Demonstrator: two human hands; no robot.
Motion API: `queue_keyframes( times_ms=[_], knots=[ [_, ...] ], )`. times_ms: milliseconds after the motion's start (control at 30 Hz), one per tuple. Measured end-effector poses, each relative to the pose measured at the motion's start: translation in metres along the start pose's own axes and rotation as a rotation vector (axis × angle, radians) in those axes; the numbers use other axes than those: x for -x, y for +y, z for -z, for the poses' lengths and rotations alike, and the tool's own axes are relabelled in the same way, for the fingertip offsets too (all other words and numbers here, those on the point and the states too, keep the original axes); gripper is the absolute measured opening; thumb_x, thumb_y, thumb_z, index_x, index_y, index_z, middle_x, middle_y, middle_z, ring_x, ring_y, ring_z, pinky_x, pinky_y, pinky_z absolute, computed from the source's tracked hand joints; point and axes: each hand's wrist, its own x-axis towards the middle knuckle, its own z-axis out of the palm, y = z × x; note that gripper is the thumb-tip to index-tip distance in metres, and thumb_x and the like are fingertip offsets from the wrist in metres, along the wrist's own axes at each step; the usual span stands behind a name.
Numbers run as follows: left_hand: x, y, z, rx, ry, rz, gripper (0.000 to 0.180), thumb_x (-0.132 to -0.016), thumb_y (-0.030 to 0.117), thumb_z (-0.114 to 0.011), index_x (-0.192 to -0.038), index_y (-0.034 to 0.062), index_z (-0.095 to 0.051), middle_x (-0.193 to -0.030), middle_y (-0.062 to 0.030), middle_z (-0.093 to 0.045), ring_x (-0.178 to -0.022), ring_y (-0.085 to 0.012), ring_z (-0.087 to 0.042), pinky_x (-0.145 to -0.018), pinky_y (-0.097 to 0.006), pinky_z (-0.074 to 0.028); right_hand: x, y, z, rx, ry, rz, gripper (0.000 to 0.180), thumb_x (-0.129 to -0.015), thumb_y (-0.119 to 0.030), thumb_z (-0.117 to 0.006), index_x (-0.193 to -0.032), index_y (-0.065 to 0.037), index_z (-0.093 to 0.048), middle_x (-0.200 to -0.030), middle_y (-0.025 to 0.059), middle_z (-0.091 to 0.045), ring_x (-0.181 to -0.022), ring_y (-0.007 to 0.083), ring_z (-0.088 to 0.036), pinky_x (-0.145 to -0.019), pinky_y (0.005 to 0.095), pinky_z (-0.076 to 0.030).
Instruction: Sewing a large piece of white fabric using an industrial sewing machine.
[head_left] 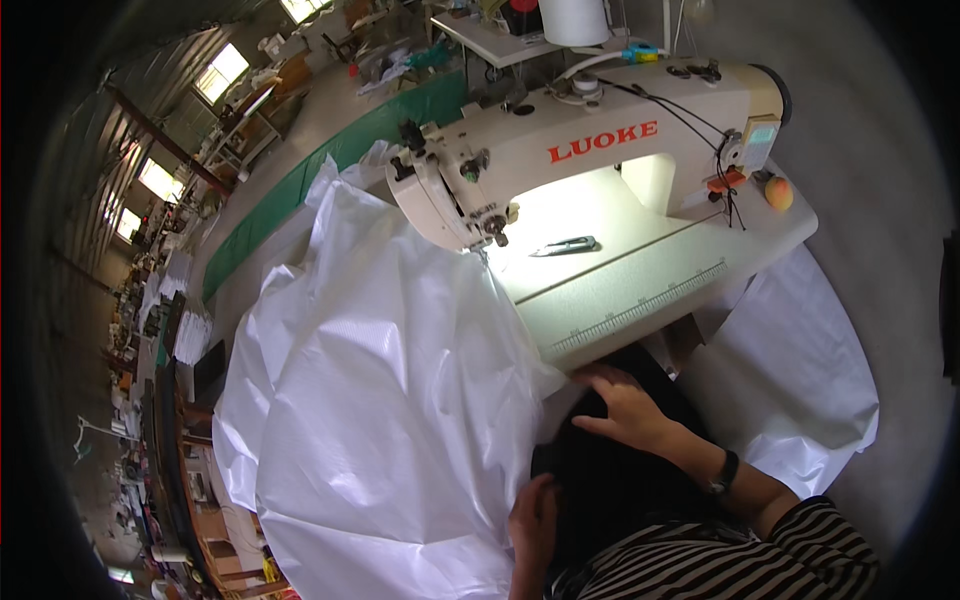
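Note:
A large white plastic-like sheet [390, 400] hangs in folds over the left of the sewing machine [600, 140], its upper part lying under the needle area. My right hand [628, 408] is at the front edge of the machine bed, beside the sheet's right border. Its fingers and thumb are spread, and nothing shows between them. Lower down, my left hand [534, 515] is against the sheet's right edge near my lap, its fingers blurred and partly hidden. Small thread snips [566, 246] lie on the lit bed below the machine arm.
More white sheet [800, 370] hangs to the right of the bed. A peach-like fruit [778, 193] sits at the bed's right end. Behind the machine are a white thread cone [574, 20] and a side table [490, 42]. A green strip [300, 190] runs along the floor at left.

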Motion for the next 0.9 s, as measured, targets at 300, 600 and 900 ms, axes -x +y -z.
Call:
queue_keyframes(
  times_ms=[300, 600, 900],
  knots=[
    [-0.021, -0.044, 0.029, -0.484, 0.459, -0.283, 0.041, -0.086, -0.001, -0.061, -0.126, -0.0017, -0.052, -0.127, -0.0254, -0.056, -0.117, -0.0451, -0.054, -0.102, -0.049, -0.042, 0.041, -0.032, 0.025, -0.250, -0.421, -0.212, 0.018, -0.087, -0.021, -0.070, -0.096, -0.006, -0.067, -0.093, 0.0102, -0.068, -0.079, 0.0274, -0.069, -0.071, 0.0353, -0.055],
    [-0.047, -0.104, 0.051, -0.512, 0.719, -0.100, 0.049, -0.077, 0.005, -0.073, -0.121, -0.0021, -0.053, -0.112, -0.0234, -0.060, -0.110, -0.0418, -0.055, -0.100, -0.047, -0.043, -0.005, -0.065, -0.057, -0.078, -0.305, 0.350, 0.022, -0.084, -0.016, -0.069, -0.104, -0.010, -0.066, -0.113, 0.0038, -0.064, -0.087, 0.0222, -0.068, -0.070, 0.0346, -0.056],
    [0.050, -0.050, 0.125, 0.495, 0.131, 0.298, 0.016, -0.097, 0.012, -0.058, -0.109, 0.0025, -0.064, -0.104, -0.0033, -0.065, -0.098, -0.0121, -0.057, -0.094, -0.028, -0.043, -0.006, -0.093, -0.019, -0.011, -0.545, 0.378, 0.034, -0.084, -0.024, -0.068, -0.114, -0.008, -0.059, -0.103, 0.0074, -0.061, -0.081, 0.0255, -0.067, -0.063, 0.0368, -0.056]
  ],
)
